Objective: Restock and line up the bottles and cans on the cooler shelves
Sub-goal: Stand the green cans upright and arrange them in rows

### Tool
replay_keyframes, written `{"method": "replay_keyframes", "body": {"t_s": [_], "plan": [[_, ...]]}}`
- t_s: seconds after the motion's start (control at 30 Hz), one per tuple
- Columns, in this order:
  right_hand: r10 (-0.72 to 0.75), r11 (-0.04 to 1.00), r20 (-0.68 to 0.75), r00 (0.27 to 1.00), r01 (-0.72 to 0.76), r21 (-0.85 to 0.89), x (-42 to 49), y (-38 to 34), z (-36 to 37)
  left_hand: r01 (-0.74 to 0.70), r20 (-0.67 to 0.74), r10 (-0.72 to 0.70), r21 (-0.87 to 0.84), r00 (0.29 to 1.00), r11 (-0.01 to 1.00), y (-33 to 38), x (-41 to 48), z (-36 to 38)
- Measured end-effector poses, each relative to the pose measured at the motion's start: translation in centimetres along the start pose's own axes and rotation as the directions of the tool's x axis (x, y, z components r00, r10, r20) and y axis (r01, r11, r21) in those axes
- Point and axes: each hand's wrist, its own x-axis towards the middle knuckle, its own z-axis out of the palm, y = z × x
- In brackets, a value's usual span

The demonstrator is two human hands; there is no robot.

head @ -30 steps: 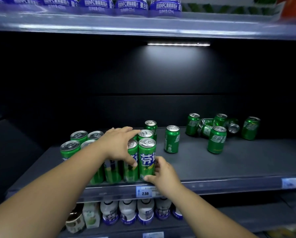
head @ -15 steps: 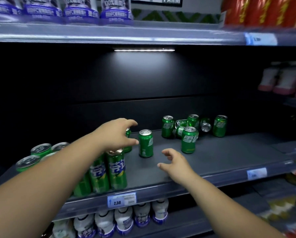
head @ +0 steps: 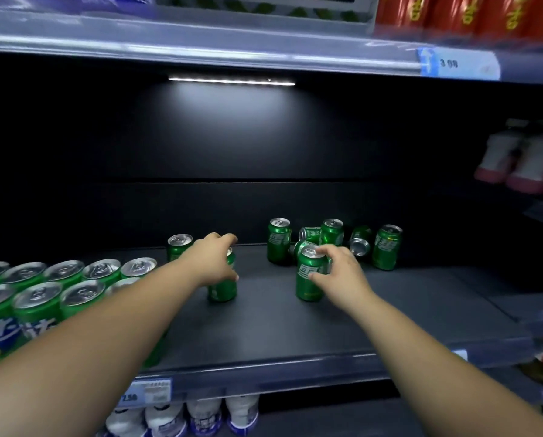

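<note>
Here: price tags (head: 146, 393) "2.50", upper tag (head: 458, 64) "3.00"; green cans' (head: 309, 277) script illegible.

A dark cooler interior fills the view, its black back panel (head: 264, 146) split by a horizontal seam. A slim white light strip (head: 231, 81) glows under the upper shelf (head: 200, 42), casting a pale patch on the panel. The middle shelf (head: 390, 316) is dark grey with a clear front rail carrying a blue price tag (head: 147, 391); another tag (head: 458, 64) sits on the upper rail.

left hand (head: 212, 261) wrapped on a green can (head: 223, 287), right hand (head: 338, 272) gripping another can (head: 309, 279), dark shelf (head: 390, 310)
</note>
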Motion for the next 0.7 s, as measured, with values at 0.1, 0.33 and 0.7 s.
{"method": "replay_keyframes", "body": {"t_s": [0.1, 0.33, 0.7], "plan": [[-0.046, 0.995, 0.075, 0.996, 0.052, -0.083, 2.4, 0.6, -0.8, 0.077, -0.004, -0.078, -0.062, 0.997, 0.995, -0.2, 1.0, 0.9], [-0.028, 0.993, 0.319, 0.947, 0.065, -0.103, 5.6, 0.5, -0.3, 0.183, -0.072, -0.209, -0.268, 0.975, 0.946, -0.3, 1.6, 1.6], [-0.244, 0.964, 0.503, 0.829, 0.262, 0.035, 5.1, -0.2, 0.4, 0.126, 0.170, -0.047, -0.493, 0.984, 0.861, 2.2, -1.2, 2.0]]}}
